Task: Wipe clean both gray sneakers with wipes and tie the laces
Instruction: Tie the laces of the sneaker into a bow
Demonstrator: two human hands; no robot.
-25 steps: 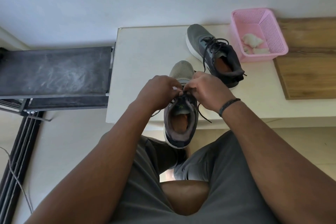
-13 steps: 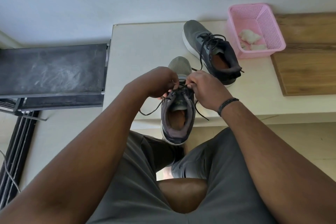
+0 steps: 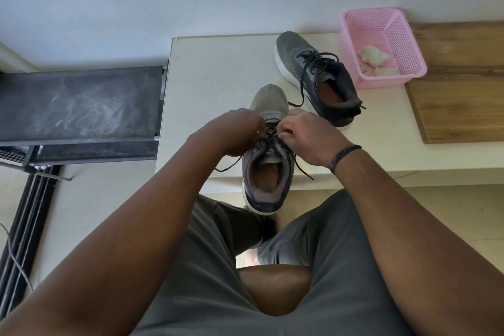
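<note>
A gray sneaker (image 3: 268,172) lies at the white table's front edge, heel hanging over toward me, toe pointing away. My left hand (image 3: 236,132) and my right hand (image 3: 305,139) meet over its tongue, each pinching the black laces (image 3: 270,131). One loose lace end (image 3: 229,168) trails to the left, another to the right of the shoe. The second gray sneaker (image 3: 313,76) rests farther back on the table, its laces lying loose over the tongue.
A pink plastic basket (image 3: 409,43) with crumpled used wipes (image 3: 375,58) stands at the back right, beside the second sneaker. A wooden board (image 3: 463,95) covers the table's right part. A dark dusty platform (image 3: 79,106) adjoins the white table (image 3: 207,84) on the left.
My hands have drawn slightly apart over the tongue, working the laces. The left lace end hangs out to the left. The camera view shifted a little.
</note>
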